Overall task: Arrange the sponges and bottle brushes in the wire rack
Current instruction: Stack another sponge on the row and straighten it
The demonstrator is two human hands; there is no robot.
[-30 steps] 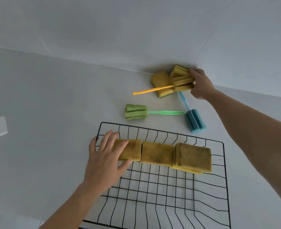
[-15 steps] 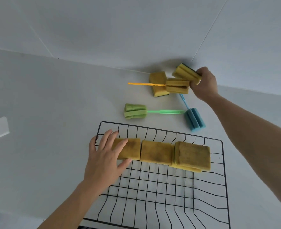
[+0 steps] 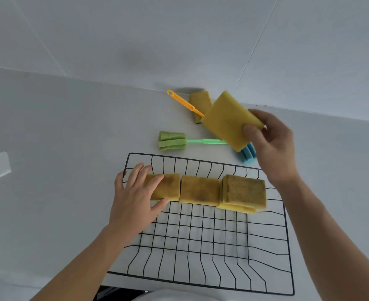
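Setting: white table meeting a white tiled wall; head view looks down on both bare hands.
Wire rack: black, nearest the viewer; front cells bare.
Sponges in rack: three in a row along the far side, the rightmost lying on top of a further yellow one.
Left hand: flat on the leftmost sponge of the row, fingers spread, grip apart; steadying rather than grasping.
Right hand: raised beyond the rack's far right corner, grip clamped, thumb and fingers pinching one end of the held sponge.
Held sponge: yellow, clear of the table, long axis slanting up and away to the left of the right hand's grip.
Key relation: rack row lies nearer than and below the right hand's grip; judged next move is to carry the sponge toward the viewer and down, turning its long axis to match the row. Right hand is the nearer one for this.
Green bottle brush: on the table just beyond the rack, handle pointing toward the right hand.
Blue bottle brush: partly hidden beneath the held sponge.
Orange brush handle: farther, its head hidden.
Last loose sponge: farthest, by the wall.
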